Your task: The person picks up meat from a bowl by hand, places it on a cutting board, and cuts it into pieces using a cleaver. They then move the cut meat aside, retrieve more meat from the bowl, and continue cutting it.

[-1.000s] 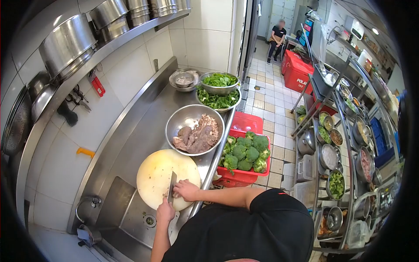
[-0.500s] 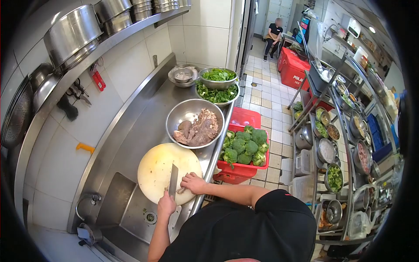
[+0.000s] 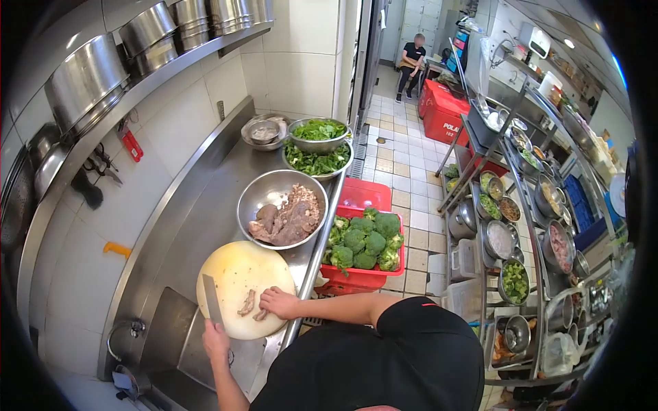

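Note:
My left hand grips a cleaver, its broad blade over the left part of the round cutting board. My right hand rests at the board's right side with fingers curled down on a small piece of meat. Between blade and hand lies a separate cut strip of meat, touched by neither. Just beyond the board, a steel bowl holds a large chunk of cooked-looking meat and a crumbly heap.
Bowls of leafy greens and a smaller nested bowl stand farther along the counter. A sink adjoins the board. Broccoli fills a red crate beside the counter. Racks of bowls line the right; a person sits far back.
The cleaver has moved left, away from my right hand. A cut strip of meat now lies apart on the board. The whole view has shifted slightly.

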{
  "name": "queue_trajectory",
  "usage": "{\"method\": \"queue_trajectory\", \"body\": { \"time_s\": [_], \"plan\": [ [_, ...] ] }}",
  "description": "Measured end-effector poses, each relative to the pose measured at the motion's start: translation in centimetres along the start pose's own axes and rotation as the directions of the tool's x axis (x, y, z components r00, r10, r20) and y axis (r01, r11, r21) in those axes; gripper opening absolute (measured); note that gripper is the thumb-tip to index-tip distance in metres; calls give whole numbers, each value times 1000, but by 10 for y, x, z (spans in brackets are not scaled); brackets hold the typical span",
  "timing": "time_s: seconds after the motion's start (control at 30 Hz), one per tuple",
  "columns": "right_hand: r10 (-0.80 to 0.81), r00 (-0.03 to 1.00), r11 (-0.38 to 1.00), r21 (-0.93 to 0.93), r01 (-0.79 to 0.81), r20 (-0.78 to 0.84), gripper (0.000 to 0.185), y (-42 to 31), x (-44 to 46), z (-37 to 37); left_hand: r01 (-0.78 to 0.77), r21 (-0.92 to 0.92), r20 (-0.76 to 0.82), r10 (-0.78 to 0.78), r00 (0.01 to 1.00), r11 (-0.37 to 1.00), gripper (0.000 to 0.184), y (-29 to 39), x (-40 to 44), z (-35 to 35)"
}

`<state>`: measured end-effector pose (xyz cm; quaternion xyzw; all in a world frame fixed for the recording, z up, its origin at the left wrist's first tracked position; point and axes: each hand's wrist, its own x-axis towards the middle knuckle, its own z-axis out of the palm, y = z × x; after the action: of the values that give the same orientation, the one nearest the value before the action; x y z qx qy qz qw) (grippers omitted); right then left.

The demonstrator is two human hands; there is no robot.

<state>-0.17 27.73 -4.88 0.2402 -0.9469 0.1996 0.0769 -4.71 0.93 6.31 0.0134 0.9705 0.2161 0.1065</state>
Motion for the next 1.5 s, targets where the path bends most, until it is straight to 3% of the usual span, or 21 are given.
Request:
{"method": "queue_trajectory", "body": {
  "time_s": [0.17,0.2,0.3,0.4,0.9,1.3,1.37,1.4,1.5],
  "plan": [
    [-166,986,985,45,166,-22,33,-10,41,-4,52,121,100,-64,993,991,36,1,13,8],
    [-206,976,978,0,207,-69,42,-8,49,6,46,137,96,-59,994,990,36,2,15,11],
    [-226,974,974,0,226,-34,48,-4,62,22,41,170,80,-55,995,985,36,5,19,14],
    [-102,970,995,17,101,223,51,-6,64,9,50,163,72,-62,995,985,35,12,19,14],
    [122,990,992,-40,-119,66,48,-15,29,2,69,108,90,-79,993,992,35,16,15,2],
    [227,955,973,5,-232,188,51,-19,47,-9,63,106,100,-74,992,992,41,14,17,0],
    [301,945,946,89,-313,125,52,-10,48,5,26,90,85,-34,996,996,37,3,24,10],
    [265,960,952,130,-276,90,49,-8,46,2,-3,86,68,-3,998,996,34,-3,25,13],
    [278,936,956,37,-293,216,34,-7,47,-4,65,68,122,-73,990,996,31,-1,28,10]
  ]
}}
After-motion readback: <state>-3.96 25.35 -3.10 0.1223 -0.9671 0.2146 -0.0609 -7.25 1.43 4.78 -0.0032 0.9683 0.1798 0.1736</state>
